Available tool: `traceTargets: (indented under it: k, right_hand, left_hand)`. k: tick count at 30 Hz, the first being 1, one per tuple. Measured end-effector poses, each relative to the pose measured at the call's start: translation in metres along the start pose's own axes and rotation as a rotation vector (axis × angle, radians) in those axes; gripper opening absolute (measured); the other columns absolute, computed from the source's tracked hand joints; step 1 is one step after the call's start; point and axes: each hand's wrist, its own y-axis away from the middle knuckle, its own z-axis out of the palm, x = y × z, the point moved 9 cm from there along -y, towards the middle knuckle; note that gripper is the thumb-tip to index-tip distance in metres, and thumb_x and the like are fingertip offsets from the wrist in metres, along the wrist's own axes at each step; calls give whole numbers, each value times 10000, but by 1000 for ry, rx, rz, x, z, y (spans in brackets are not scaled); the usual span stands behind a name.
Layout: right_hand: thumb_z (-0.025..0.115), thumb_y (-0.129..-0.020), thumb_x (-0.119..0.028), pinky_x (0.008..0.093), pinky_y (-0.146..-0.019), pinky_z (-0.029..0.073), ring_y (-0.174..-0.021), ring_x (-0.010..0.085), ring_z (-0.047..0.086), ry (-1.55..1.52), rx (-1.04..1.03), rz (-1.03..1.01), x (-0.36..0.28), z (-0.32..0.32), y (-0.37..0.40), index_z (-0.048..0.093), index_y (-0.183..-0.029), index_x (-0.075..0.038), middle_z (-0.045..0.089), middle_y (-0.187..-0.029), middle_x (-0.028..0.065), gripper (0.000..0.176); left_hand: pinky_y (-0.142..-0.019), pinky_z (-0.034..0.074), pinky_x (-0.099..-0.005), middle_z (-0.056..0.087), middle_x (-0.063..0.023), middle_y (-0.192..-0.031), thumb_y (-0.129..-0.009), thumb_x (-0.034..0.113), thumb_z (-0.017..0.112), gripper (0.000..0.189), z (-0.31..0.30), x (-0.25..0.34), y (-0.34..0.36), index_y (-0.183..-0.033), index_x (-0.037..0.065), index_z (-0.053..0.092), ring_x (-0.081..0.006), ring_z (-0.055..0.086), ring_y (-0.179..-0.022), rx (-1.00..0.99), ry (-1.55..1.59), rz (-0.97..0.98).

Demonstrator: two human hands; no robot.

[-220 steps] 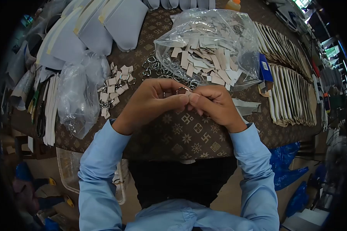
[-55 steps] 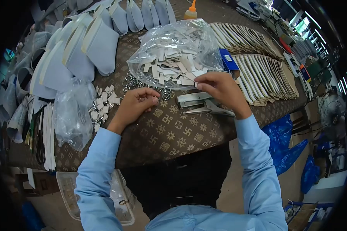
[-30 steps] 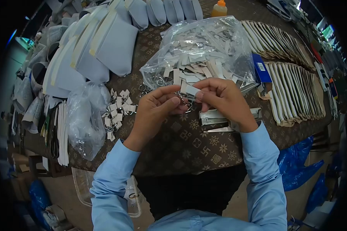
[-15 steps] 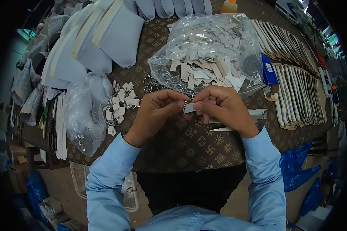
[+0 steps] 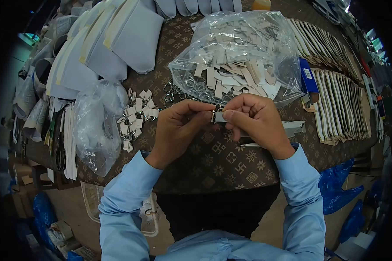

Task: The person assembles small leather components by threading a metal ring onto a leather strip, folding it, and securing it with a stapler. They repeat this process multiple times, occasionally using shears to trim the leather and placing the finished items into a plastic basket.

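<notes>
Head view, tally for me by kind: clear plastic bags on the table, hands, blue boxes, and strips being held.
Clear plastic bags: 2, the large bag and the small bag
Hands: 2, the left hand and the right hand
Boxes: 1, the blue box
Strips in hand: 1, the pale strip pinched between both hands
Total: 6

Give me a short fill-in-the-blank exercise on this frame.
1. The strip is pinched by ____ hands, the left hand and the right hand.
2. The box beside the bag is ____.
3. The tabs lie on the ____ hand's side of the table.
Missing words: both; blue; left.
</notes>
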Motion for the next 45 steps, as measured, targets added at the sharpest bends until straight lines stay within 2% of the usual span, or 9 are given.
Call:
traceTargets:
  k: [9, 19, 21, 23, 26, 31, 33, 36, 45]
  right_hand:
    - [599, -846, -33, 237, -484, 518, -568, 134, 614, -215, -43, -48, 2, 12, 1, 512, -916, 14, 616, -730, 89, 121]
    - [597, -851, -25, 258, -524, 539, -627, 157, 636, -143, -142, -5, 12, 16, -1, 479, -906, -4, 613, -761, 91, 132]
    - [591, -855, -22, 250, -549, 535, -639, 151, 634, -74, -133, -79, 7, 16, -1, 477, -912, -5, 609, -761, 83, 128]
    - [594, -854, -22, 247, -560, 534, -655, 145, 633, -117, -133, -83, 1, 16, 2, 476, -915, -7, 606, -760, 79, 133]
    - [592, -854, -16, 243, -572, 533, -671, 134, 628, -149, -129, -101, -1, 13, 4, 473, -923, -9, 601, -757, 69, 137]
    - [573, -862, 1, 236, -579, 529, -657, 122, 627, -67, -109, -173, 1, 11, 3, 469, -930, -9, 598, -764, 62, 125]
    - [583, -859, 0, 229, -569, 525, -658, 111, 626, 285, -68, -131, 2, 9, 5, 465, -927, -9, 596, -770, 59, 137]
    - [621, -840, -38, 233, -506, 491, -612, 99, 618, 428, 8, -257, 0, 6, 6, 465, -922, -3, 606, -721, 72, 180]
    - [609, -844, -3, 222, -559, 524, -672, 120, 625, 133, -59, -182, 0, 9, 7, 485, -907, 4, 595, -785, 66, 139]
  left_hand:
    - [-728, 545, -253, 652, -69, -910, -877, -28, 535, 145, 6, 3, 4, -998, -14, 613, -120, 627, -837, -67, -153, 114]
    - [-756, 484, -236, 646, -69, -929, -846, -37, 566, 160, 9, 7, 3, -993, -15, 626, -108, 603, -845, -140, -297, 169]
    - [-761, 482, -240, 642, -70, -942, -855, -32, 554, 161, 10, 10, 1, -1000, -20, 623, -110, 600, -853, -160, -312, 183]
    - [-778, 484, -252, 630, -81, -978, -869, 3, 549, 196, 13, -1, 0, -1058, -30, 594, -119, 597, -887, -228, -43, -63]
    - [-792, 490, -265, 622, -95, -1006, -877, 35, 551, 250, 17, -13, 1, -1116, -37, 558, -127, 595, -912, -279, 187, -213]
    - [-788, 495, -235, 629, -84, -1006, -838, 39, 624, 309, 17, -21, -1, -1131, -30, 553, -117, 603, -907, -285, 129, -257]
    - [-781, 492, -211, 634, -75, -1004, -827, 30, 641, 300, 17, -25, -1, -1113, -27, 570, -111, 607, -902, -283, 42, -283]
    - [-752, 501, -211, 650, -79, -941, -799, 8, 666, 262, 8, -34, 0, -1048, -37, 600, -117, 625, -850, -252, -85, -354]
    - [-693, 516, -231, 659, -74, -845, -824, 70, 655, 192, 13, -27, 3, -984, -35, 633, -117, 631, -749, -257, 171, -343]
